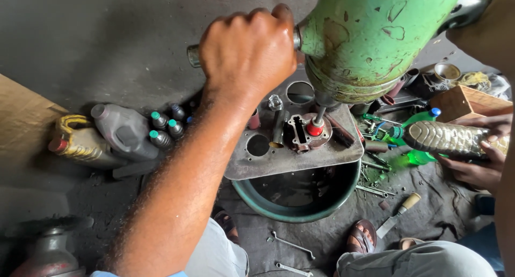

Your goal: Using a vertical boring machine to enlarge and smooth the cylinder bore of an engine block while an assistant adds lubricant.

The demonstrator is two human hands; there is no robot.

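Your left hand (pixel 248 51) is fisted tight around the feed lever (pixel 194 55) of the green drill press (pixel 370 35), at 12 o'clock; your right hand (pixel 477 153), at 3 o'clock, grips a clear ribbed plastic bottle (pixel 448 138) lying sideways. The small metal part (pixel 306 132) sits on the perforated steel table (pixel 300 159) right under the bit (pixel 319 116), with no clamp visible. It could spin or kick out if the bit grabs, and the loose bolt (pixel 277 128) touching it could get thrown into the basin (pixel 300 194) at 6 o'clock.
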